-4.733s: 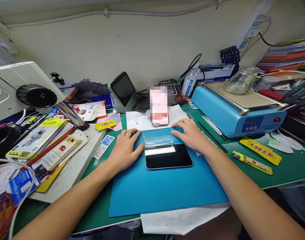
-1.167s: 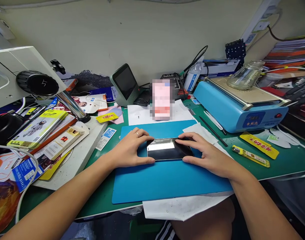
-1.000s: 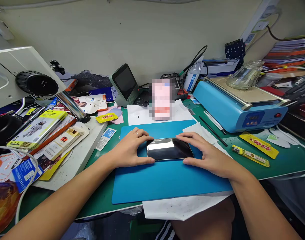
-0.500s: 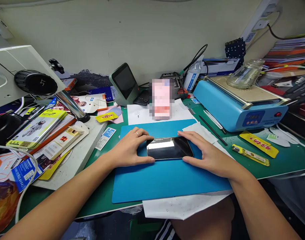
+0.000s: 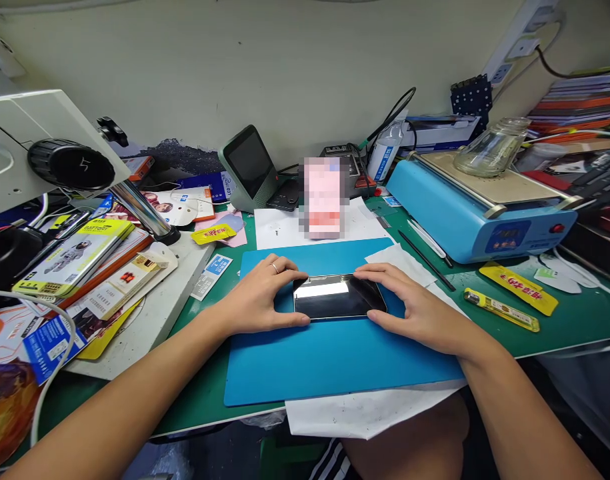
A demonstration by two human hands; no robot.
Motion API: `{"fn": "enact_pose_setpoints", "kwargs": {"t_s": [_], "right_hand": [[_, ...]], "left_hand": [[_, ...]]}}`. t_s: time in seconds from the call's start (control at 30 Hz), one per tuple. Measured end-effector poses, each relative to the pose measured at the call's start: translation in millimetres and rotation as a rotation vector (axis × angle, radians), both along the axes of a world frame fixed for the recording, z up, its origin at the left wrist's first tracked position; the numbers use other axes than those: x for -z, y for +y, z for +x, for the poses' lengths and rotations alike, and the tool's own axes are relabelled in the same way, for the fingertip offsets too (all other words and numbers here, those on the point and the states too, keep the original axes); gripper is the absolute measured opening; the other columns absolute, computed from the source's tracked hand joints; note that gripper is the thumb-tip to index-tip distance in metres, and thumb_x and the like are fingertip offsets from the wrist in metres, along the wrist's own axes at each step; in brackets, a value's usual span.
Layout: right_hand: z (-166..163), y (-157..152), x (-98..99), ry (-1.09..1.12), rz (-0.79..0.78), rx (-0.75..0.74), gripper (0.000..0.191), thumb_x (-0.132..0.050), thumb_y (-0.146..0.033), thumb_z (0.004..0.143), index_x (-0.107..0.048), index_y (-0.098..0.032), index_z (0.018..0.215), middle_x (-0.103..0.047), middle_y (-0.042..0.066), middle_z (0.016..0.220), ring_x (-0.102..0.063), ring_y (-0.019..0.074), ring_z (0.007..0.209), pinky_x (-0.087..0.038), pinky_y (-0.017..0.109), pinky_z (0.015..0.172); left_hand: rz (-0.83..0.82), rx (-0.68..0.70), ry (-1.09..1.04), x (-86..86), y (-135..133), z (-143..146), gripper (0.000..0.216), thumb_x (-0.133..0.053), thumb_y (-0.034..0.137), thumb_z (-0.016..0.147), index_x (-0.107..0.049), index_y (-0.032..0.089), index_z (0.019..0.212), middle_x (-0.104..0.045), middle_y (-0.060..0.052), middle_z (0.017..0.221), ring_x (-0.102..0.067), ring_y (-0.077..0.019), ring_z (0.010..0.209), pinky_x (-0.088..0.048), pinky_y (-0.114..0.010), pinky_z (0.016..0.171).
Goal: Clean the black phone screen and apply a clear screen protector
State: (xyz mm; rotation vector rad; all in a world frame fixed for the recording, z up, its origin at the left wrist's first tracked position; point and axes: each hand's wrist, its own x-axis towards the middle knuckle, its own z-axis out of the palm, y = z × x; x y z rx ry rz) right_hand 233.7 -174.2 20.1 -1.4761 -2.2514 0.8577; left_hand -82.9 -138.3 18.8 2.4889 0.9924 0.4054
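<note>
A black phone [image 5: 339, 297] lies flat, screen up, on a blue mat [image 5: 335, 353]. My left hand [image 5: 259, 297], a ring on one finger, grips the phone's left end with thumb along the near edge and fingers at the far edge. My right hand [image 5: 415, 307] grips the right end the same way, index finger stretched along the far edge. A thin clear layer appears to lie on the screen; I cannot tell whether my fingers pinch it.
A blue heating machine [image 5: 477, 213] with a glass jar [image 5: 492, 148] stands right. A propped phone [image 5: 325, 199] and small grey screen [image 5: 249, 167] stand behind. Microscope [image 5: 49, 153] and packaging [image 5: 79, 257] crowd the left. A yellow lighter [image 5: 501, 309], black tools [image 5: 425, 260], white paper [image 5: 365, 417] lie near.
Earlier my hands pressed a clear plastic sheet lying behind the phone. That sheet has come down over the phone and both hands now hold the phone's ends. In the last second my right index finger shifted slightly.
</note>
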Motion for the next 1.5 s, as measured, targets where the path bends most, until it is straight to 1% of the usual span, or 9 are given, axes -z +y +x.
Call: {"fn": "enact_pose_setpoints", "kwargs": {"t_s": [0.13,0.33,0.53,0.67,0.7,0.8,1.0,1.3,1.5], "right_hand": [[0.4,0.3,-0.3,-0.001,-0.009,-0.022,0.052,-0.06,-0.055,0.091,-0.057,-0.036,0.139,-0.045,0.006,0.153,-0.042,0.0321,0.143,-0.051,0.046,0.108],[-0.3,-0.1,-0.6,-0.003,-0.005,-0.021,0.051,-0.06,-0.055,0.09,-0.059,-0.036,0.138,-0.045,0.005,0.153,-0.042,0.0328,0.143,-0.049,0.048,0.109],[-1.2,-1.6,-3.0,0.027,-0.043,-0.005,0.059,-0.062,-0.057,0.089,-0.052,-0.038,0.144,-0.044,0.006,0.154,-0.042,0.0332,0.143,-0.052,0.047,0.105],[-0.1,-2.0,-2.7,0.017,-0.03,-0.035,0.047,-0.063,-0.059,0.087,-0.065,-0.038,0.13,-0.044,0.005,0.155,-0.04,0.035,0.144,-0.049,0.049,0.109],[0.0,-1.9,-2.4,0.015,-0.022,-0.037,0.047,-0.064,-0.059,0.087,-0.066,-0.038,0.128,-0.043,0.004,0.155,-0.04,0.0355,0.144,-0.048,0.05,0.11],[-0.5,-1.9,-1.9,0.017,0.003,-0.03,0.051,-0.064,-0.06,0.087,-0.063,-0.039,0.133,-0.042,0.005,0.157,-0.04,0.0357,0.144,-0.046,0.052,0.111],[-3.3,-2.3,-3.0,-0.017,0.033,-0.032,0.047,-0.065,-0.061,0.085,-0.067,-0.036,0.125,-0.043,0.006,0.157,-0.042,0.038,0.143,-0.044,0.057,0.111],[-5.1,-3.3,-3.8,0.002,0.011,-0.005,0.042,-0.066,-0.06,0.084,-0.064,-0.032,0.115,-0.042,0.006,0.157,-0.045,0.0358,0.141,-0.049,0.053,0.105],[-4.4,-2.9,0.9,0.016,0.045,0.008,0.042,-0.068,-0.06,0.083,-0.063,-0.03,0.112,-0.046,0.007,0.154,-0.047,0.0345,0.139,-0.05,0.053,0.104]], "left_hand": [[-0.009,-0.002,-0.002,-0.6,-0.6,0.6,0.071,-0.072,0.065,0.081,-0.058,0.023,0.137,-0.059,-0.011,0.129,-0.051,-0.0313,0.117,-0.048,-0.049,0.1],[-0.002,-0.001,0.008,0.0,0.0,0.4,0.072,-0.07,0.066,0.082,-0.058,0.022,0.138,-0.058,-0.011,0.13,-0.05,-0.0312,0.119,-0.048,-0.049,0.101],[-0.01,-0.004,0.005,-0.4,-0.2,0.1,0.073,-0.07,0.066,0.081,-0.057,0.023,0.139,-0.058,-0.011,0.131,-0.051,-0.0316,0.119,-0.048,-0.049,0.1],[-0.003,0.001,0.002,-0.4,-0.5,0.6,0.073,-0.07,0.066,0.081,-0.058,0.022,0.138,-0.058,-0.011,0.13,-0.051,-0.0314,0.117,-0.048,-0.049,0.1],[-0.002,0.002,0.001,-0.4,-0.5,0.7,0.072,-0.07,0.066,0.081,-0.059,0.022,0.137,-0.058,-0.011,0.129,-0.051,-0.0313,0.117,-0.048,-0.049,0.1],[-0.006,0.003,-0.001,-0.9,-0.2,0.6,0.071,-0.07,0.066,0.082,-0.059,0.023,0.137,-0.059,-0.011,0.129,-0.051,-0.0315,0.117,-0.048,-0.049,0.1],[-0.005,0.004,-0.012,-1.2,0.0,0.4,0.071,-0.071,0.066,0.081,-0.059,0.024,0.137,-0.059,-0.011,0.129,-0.051,-0.0317,0.117,-0.048,-0.049,0.1],[0.001,0.008,-0.008,-0.6,0.0,0.5,0.071,-0.071,0.066,0.081,-0.059,0.023,0.137,-0.059,-0.011,0.128,-0.051,-0.0313,0.117,-0.048,-0.047,0.098],[0.005,0.011,-0.005,-0.9,-0.2,0.4,0.071,-0.071,0.065,0.082,-0.058,0.022,0.137,-0.058,-0.011,0.129,-0.051,-0.0305,0.117,-0.047,-0.047,0.099]]}}
